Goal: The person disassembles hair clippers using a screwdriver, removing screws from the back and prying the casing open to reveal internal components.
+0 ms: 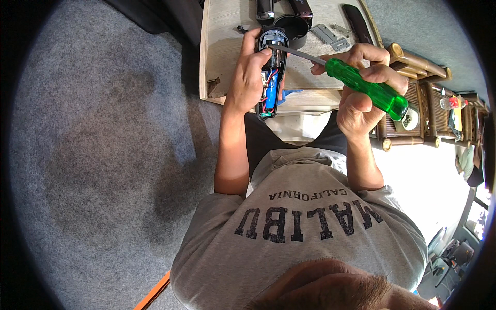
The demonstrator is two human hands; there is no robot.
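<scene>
My left hand (245, 85) grips an opened black handheld electric device (282, 70), held upright above the table's near edge. Inside the casing a blue cylindrical battery (271, 90), red wires and a small green board (266, 113) are exposed. The left thumb presses on the upper inner parts. In my right hand (356, 113) is a screwdriver (361, 85) with a clear green handle, fingers wrapped round it. Its metal shaft points left, and the tip reaches the upper inside of the device next to my left thumb. What exactly the tip touches is too small to tell.
On the light wooden table (227, 59) lie a round black cup-like part (291, 28), grey flat pieces (330, 37), a curved black cover (357, 23) and dark handheld parts (265, 11). Bamboo furniture (406, 140) stands at the right, with a red-labelled bottle (452, 103) on it.
</scene>
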